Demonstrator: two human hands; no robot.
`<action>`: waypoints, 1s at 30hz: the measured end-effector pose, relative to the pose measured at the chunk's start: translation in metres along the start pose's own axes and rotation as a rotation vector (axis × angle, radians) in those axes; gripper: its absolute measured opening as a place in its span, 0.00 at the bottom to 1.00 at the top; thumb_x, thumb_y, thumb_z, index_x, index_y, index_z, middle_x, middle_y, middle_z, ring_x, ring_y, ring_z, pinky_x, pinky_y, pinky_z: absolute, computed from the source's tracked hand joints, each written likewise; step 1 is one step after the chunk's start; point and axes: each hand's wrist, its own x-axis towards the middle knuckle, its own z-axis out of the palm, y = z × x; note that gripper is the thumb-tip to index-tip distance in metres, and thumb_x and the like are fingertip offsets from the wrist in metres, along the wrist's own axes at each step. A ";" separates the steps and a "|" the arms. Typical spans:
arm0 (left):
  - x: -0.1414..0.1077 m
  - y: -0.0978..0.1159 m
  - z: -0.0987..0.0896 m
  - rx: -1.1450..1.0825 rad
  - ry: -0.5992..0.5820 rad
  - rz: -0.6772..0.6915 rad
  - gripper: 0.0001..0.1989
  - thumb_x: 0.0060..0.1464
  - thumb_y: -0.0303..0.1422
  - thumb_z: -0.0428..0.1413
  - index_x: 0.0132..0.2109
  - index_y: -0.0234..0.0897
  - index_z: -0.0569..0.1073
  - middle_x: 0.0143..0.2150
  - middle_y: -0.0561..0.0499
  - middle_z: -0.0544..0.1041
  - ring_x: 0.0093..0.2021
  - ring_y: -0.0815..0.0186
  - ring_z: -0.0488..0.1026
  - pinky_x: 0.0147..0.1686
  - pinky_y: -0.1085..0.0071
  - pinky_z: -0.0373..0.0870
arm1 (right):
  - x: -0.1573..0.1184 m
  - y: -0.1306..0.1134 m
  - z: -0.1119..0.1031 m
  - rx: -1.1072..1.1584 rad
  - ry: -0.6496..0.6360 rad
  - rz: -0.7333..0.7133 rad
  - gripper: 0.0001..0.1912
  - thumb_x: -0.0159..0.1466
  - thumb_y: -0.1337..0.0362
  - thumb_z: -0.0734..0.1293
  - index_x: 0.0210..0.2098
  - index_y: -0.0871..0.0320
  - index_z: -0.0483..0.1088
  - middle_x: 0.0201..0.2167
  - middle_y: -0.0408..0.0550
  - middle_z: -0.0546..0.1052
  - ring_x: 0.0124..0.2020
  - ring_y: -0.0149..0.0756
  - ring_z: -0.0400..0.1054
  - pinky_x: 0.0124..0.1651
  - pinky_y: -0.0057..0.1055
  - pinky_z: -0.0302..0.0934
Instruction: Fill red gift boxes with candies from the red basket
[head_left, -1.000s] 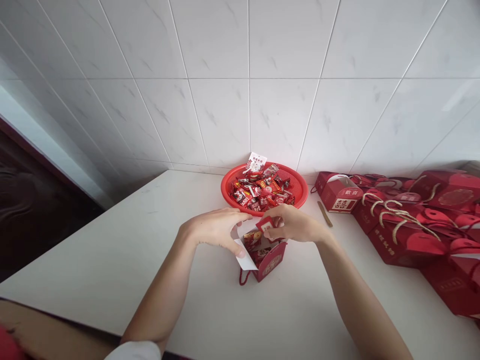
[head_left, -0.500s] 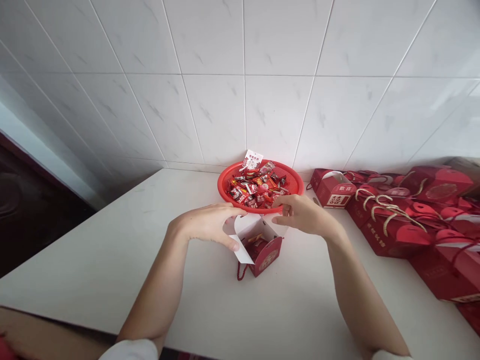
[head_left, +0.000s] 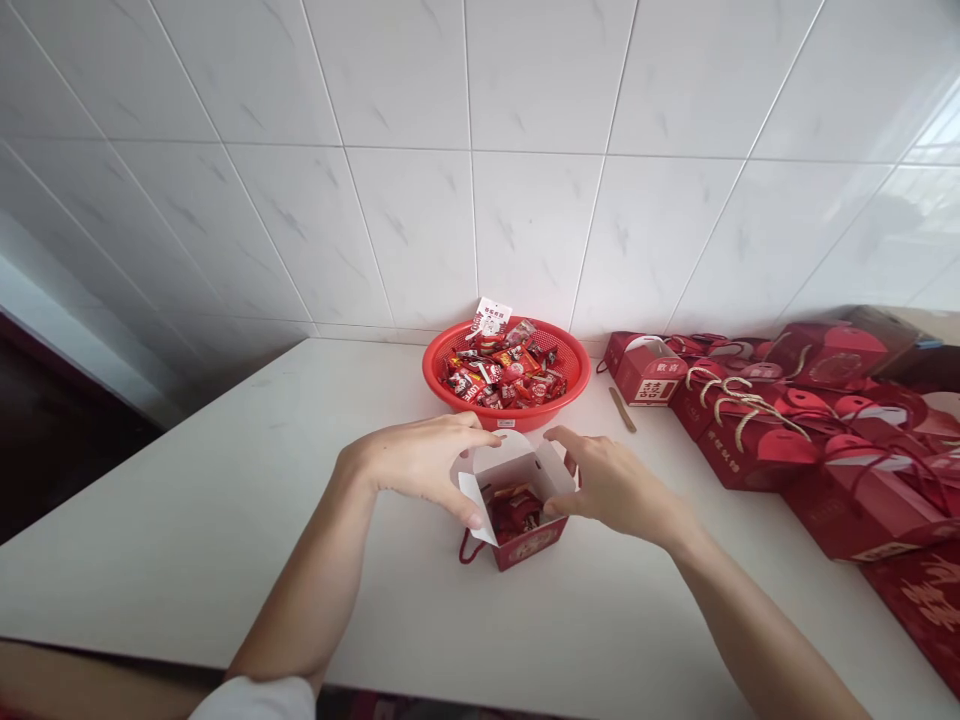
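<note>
1. An open red box [head_left: 529, 548] was set on the counter [head_left: 300, 450], between its back and near edges, just in front of a red basket [head_left: 582, 380] of wrapped candies [head_left: 517, 370].
2. The left flap [head_left: 478, 503] was grasped between the thumb and fingers of the left hand [head_left: 416, 465]; how firmly it was pressed could not be told.
3. The right flap [head_left: 555, 468] was gripped by the right hand [head_left: 619, 490] – thumb at the inner side, fingers curled around the far side.
4. Wrapped sweets [head_left: 514, 510] were seen low inside, below the rim.
5. For good handling, as judged, a light, even pull was called for on both flaps – the card could be creased by a hard pinch, and the base was best left flat.
</note>
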 end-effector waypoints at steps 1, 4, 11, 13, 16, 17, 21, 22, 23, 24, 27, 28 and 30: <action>0.000 0.002 0.000 0.004 -0.009 -0.006 0.47 0.35 0.53 0.69 0.64 0.48 0.70 0.52 0.48 0.77 0.51 0.51 0.73 0.42 0.70 0.68 | -0.002 0.001 0.003 0.058 0.017 -0.020 0.29 0.55 0.60 0.76 0.54 0.55 0.67 0.35 0.47 0.77 0.35 0.42 0.70 0.33 0.31 0.54; 0.001 0.009 0.001 -0.003 -0.031 -0.017 0.49 0.34 0.55 0.69 0.65 0.47 0.70 0.56 0.47 0.75 0.55 0.49 0.71 0.45 0.68 0.68 | -0.007 0.001 0.012 0.253 0.030 -0.103 0.23 0.57 0.57 0.75 0.48 0.54 0.68 0.36 0.45 0.77 0.35 0.39 0.70 0.35 0.31 0.57; 0.004 0.013 0.001 0.002 -0.064 0.097 0.32 0.52 0.42 0.63 0.64 0.48 0.70 0.55 0.49 0.74 0.51 0.59 0.73 0.47 0.71 0.67 | -0.014 0.008 0.030 0.444 0.012 -0.312 0.18 0.61 0.46 0.72 0.35 0.55 0.73 0.35 0.45 0.78 0.38 0.37 0.68 0.42 0.33 0.61; 0.008 0.014 0.004 -0.015 -0.041 0.150 0.27 0.56 0.38 0.59 0.63 0.46 0.71 0.54 0.48 0.74 0.45 0.62 0.75 0.44 0.71 0.68 | -0.016 0.013 0.035 0.477 0.059 -0.349 0.20 0.62 0.44 0.70 0.37 0.55 0.74 0.36 0.46 0.78 0.38 0.38 0.68 0.43 0.34 0.61; 0.018 0.020 0.015 0.001 0.007 0.136 0.24 0.58 0.39 0.58 0.61 0.45 0.72 0.54 0.47 0.73 0.41 0.63 0.75 0.40 0.70 0.69 | -0.020 0.019 0.045 0.478 0.133 -0.369 0.20 0.64 0.43 0.69 0.38 0.54 0.73 0.36 0.47 0.78 0.39 0.39 0.68 0.44 0.35 0.62; 0.022 0.023 0.021 0.025 0.033 0.111 0.24 0.58 0.39 0.58 0.61 0.44 0.72 0.54 0.46 0.74 0.42 0.61 0.75 0.40 0.69 0.68 | -0.020 0.020 0.048 0.477 0.159 -0.366 0.19 0.64 0.44 0.68 0.38 0.54 0.73 0.36 0.47 0.78 0.39 0.39 0.68 0.43 0.35 0.62; 0.036 0.026 0.041 0.135 0.083 0.014 0.26 0.55 0.37 0.59 0.61 0.42 0.69 0.54 0.43 0.74 0.49 0.53 0.74 0.42 0.65 0.68 | -0.020 0.023 0.063 0.531 0.303 -0.324 0.15 0.66 0.49 0.68 0.43 0.54 0.71 0.43 0.50 0.77 0.45 0.41 0.70 0.48 0.38 0.65; 0.038 0.025 0.044 0.155 0.074 0.003 0.26 0.55 0.36 0.59 0.61 0.42 0.68 0.54 0.43 0.74 0.50 0.52 0.74 0.42 0.65 0.68 | -0.019 0.025 0.067 0.548 0.339 -0.304 0.16 0.66 0.49 0.68 0.45 0.54 0.71 0.45 0.51 0.76 0.47 0.42 0.70 0.51 0.39 0.65; 0.040 0.024 0.046 0.168 0.065 -0.004 0.26 0.56 0.36 0.59 0.61 0.41 0.68 0.54 0.43 0.73 0.51 0.51 0.73 0.42 0.65 0.67 | -0.018 0.027 0.071 0.563 0.369 -0.277 0.18 0.65 0.49 0.69 0.47 0.54 0.70 0.48 0.52 0.75 0.50 0.43 0.69 0.53 0.41 0.65; 0.042 0.023 0.047 0.170 0.056 -0.007 0.25 0.56 0.37 0.59 0.60 0.41 0.68 0.54 0.43 0.73 0.51 0.52 0.73 0.42 0.65 0.67 | -0.016 0.029 0.074 0.579 0.389 -0.246 0.20 0.64 0.48 0.69 0.49 0.54 0.69 0.50 0.53 0.75 0.51 0.44 0.69 0.55 0.43 0.65; 0.043 0.020 0.044 0.146 0.013 -0.004 0.18 0.56 0.42 0.59 0.50 0.39 0.71 0.50 0.45 0.73 0.47 0.54 0.74 0.37 0.67 0.65 | -0.009 0.040 0.085 0.654 0.365 -0.149 0.31 0.61 0.43 0.70 0.55 0.54 0.65 0.55 0.55 0.73 0.57 0.48 0.67 0.61 0.49 0.62; 0.043 0.019 0.042 0.130 -0.006 0.008 0.15 0.56 0.43 0.59 0.46 0.39 0.72 0.48 0.46 0.73 0.45 0.56 0.74 0.36 0.68 0.64 | -0.007 0.043 0.087 0.691 0.326 -0.126 0.32 0.61 0.42 0.70 0.57 0.54 0.65 0.57 0.56 0.72 0.58 0.49 0.66 0.62 0.50 0.60; 0.042 0.019 0.038 0.085 -0.038 0.052 0.14 0.60 0.45 0.55 0.36 0.38 0.72 0.41 0.48 0.71 0.41 0.58 0.73 0.34 0.68 0.62 | -0.005 0.049 0.091 0.766 0.233 -0.100 0.32 0.61 0.41 0.68 0.56 0.55 0.65 0.58 0.56 0.72 0.60 0.49 0.66 0.64 0.50 0.59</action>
